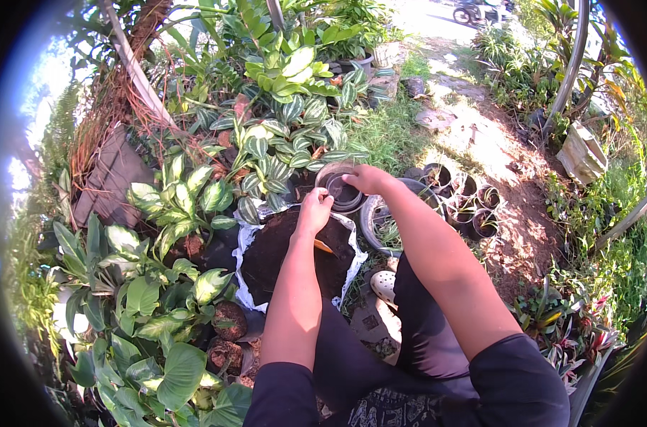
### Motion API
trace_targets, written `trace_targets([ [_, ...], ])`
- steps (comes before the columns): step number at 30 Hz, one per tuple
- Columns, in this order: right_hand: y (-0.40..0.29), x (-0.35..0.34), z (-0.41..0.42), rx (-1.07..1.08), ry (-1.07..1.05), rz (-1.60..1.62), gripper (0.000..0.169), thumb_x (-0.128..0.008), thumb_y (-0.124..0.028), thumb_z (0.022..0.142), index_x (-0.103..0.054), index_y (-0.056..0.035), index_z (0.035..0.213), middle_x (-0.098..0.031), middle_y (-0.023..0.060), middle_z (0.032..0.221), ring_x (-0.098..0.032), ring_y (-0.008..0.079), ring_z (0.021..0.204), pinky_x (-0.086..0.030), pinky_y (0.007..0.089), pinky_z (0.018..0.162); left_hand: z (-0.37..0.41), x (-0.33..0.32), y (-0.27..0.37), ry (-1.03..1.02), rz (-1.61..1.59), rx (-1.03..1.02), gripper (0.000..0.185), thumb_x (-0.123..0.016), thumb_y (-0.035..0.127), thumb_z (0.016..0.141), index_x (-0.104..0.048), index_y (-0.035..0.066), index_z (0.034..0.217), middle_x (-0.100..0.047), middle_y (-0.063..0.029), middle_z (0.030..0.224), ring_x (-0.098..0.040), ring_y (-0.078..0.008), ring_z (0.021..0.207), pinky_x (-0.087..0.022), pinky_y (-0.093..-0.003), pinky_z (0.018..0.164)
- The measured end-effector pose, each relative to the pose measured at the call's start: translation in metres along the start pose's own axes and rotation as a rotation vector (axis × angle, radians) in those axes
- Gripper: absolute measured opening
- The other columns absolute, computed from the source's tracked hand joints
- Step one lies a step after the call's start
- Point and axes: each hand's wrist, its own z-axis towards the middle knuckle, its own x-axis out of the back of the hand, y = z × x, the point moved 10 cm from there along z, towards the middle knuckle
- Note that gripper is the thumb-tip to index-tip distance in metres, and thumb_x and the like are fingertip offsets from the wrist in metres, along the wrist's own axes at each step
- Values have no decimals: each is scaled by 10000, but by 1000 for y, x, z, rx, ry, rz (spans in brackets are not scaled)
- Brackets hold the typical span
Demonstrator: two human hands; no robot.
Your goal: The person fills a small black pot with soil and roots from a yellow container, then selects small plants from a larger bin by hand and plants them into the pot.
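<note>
My left hand (316, 207) is at the near left edge of a stack of round plastic pots (338, 187), fingers bent; whether it grips a rim cannot be told. My right hand (367, 179) reaches over the right side of the same stack, its fingers at a smaller dark pot (344, 191) inside the wider ones. Just below the hands is an opened white sack (240, 243) full of dark soil (270, 251). An orange-handled tool or blade (323, 246) lies partly in the soil, half hidden by my left forearm.
Right of the stack stands a large round basin (367, 227) with green leaves in it. Several small black nursery pots (465, 208) with seedlings stand beyond it. Striped-leaf plants (280, 144) crowd the left and back. A dirt path (521, 213) runs along the right.
</note>
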Motion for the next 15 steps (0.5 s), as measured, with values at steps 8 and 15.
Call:
trace_targets([
  [8, 84, 9, -4, -343, -253, 38, 615, -483, -558, 989, -567, -51, 1327, -697, 138, 1000, -718, 235, 814, -600, 422, 678, -8, -43, 9, -280, 238, 7, 404, -647, 259, 928, -610, -6, 1231, -583, -244, 1283, -564, -363, 1224, -437, -413, 1057],
  [15, 14, -38, 11, -116, -421, -44, 570, -546, -528, 967, -634, -29, 1228, -707, 123, 986, -702, 245, 811, -563, 423, 727, -48, 10, -42, -174, 308, 94, 383, -672, 261, 913, -642, -6, 1186, -672, -200, 1163, -644, -324, 1087, -492, -406, 964],
])
